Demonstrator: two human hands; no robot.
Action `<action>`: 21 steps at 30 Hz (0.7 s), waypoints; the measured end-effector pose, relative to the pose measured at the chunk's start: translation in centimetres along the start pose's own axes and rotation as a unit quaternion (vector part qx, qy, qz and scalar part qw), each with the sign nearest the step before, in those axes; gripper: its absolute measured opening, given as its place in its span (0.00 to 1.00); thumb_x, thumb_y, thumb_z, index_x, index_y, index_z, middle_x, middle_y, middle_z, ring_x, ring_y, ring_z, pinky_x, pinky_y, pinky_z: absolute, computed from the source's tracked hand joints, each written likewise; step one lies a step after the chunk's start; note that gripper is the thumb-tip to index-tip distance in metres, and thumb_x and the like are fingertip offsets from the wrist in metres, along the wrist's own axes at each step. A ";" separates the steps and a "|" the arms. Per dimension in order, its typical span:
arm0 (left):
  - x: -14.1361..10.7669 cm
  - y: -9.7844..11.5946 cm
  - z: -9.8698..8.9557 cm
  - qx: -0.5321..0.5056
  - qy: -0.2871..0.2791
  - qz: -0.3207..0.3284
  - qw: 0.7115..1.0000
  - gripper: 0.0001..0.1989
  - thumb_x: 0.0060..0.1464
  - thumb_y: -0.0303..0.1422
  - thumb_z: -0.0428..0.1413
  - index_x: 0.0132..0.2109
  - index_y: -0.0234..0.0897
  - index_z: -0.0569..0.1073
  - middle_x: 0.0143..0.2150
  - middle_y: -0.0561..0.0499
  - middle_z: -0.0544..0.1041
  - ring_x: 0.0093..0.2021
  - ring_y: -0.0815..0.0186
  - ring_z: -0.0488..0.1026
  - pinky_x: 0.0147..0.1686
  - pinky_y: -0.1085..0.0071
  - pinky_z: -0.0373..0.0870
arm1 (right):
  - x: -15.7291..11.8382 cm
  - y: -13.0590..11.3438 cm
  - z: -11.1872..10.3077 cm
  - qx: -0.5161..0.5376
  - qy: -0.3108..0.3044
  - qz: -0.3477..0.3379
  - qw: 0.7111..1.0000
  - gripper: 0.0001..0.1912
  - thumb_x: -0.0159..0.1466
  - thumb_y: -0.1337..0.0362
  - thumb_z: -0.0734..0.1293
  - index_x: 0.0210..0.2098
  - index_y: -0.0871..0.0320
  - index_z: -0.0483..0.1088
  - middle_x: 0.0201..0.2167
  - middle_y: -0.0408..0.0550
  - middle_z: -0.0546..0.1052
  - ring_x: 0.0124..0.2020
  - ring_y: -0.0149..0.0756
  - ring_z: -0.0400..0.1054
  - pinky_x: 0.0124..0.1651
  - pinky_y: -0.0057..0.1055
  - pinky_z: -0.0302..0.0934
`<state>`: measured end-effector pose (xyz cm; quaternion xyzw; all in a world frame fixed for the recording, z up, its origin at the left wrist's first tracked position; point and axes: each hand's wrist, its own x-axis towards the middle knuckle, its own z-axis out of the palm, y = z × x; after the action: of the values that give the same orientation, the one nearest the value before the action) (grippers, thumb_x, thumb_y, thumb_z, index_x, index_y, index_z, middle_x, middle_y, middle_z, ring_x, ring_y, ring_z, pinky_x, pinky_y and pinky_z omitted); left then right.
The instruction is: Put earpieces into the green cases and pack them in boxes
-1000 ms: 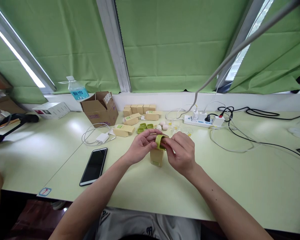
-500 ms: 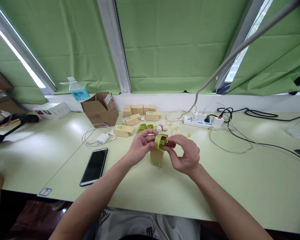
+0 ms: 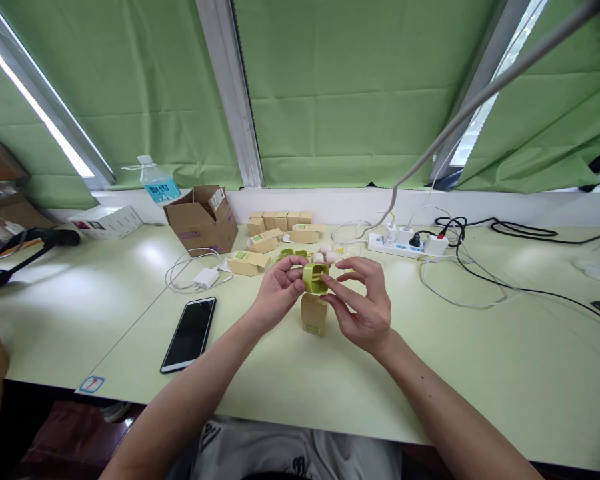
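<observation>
Since the frame half a second earlier, the green cup [image 3: 308, 279] has shifted slightly left and up, and the right hand [image 3: 361, 308] has gone from gripping its rim to a looser posture with the index finger extended to the mouth. Left hand [image 3: 277, 293] pinches the cup between thumb and fingers on its left side; the cup sits at those fingertips, raised above the bench [image 3: 260, 380]. Right hand is partly spread: index fingertip at or just inside the opening (contact not certain), thumb below and just beside the rim, remaining fingers bent and lifted clear. Cup appearance: yellow-green, smooth outer wall, squarish section with rounded corners, tilted on its side so that the open end faces the right hand; paler rib-like parts show within, fine detail too small to read. Directly below the cup, a small tan carton [image 3: 313, 319] stands upright on the bench, with a green-edged label low on its front; whether cup and carton touch cannot be told. Behind the hands lie further green cups [image 3: 293, 254], partly hidden by the left hand, with pale rounded pieces [image 3: 325, 255] just right of them.
</observation>
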<state>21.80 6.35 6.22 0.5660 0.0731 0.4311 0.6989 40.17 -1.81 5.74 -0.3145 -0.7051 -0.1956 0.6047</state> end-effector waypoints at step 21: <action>-0.2 -0.2 0.5 0.007 -0.001 -0.002 1.000 0.29 0.54 0.47 0.73 0.53 0.38 0.73 0.42 0.45 0.88 0.47 0.55 0.88 0.47 0.64 0.83 | -0.5 -0.3 0.7 0.059 -0.016 0.055 0.997 0.30 0.71 0.75 0.69 0.65 0.39 0.76 0.62 0.54 0.74 0.62 0.47 0.73 0.42 0.39 0.84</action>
<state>22.13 5.83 6.14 0.5710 0.0759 0.4288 0.6959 39.50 -1.66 5.12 -0.3193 -0.7068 -0.1149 0.6207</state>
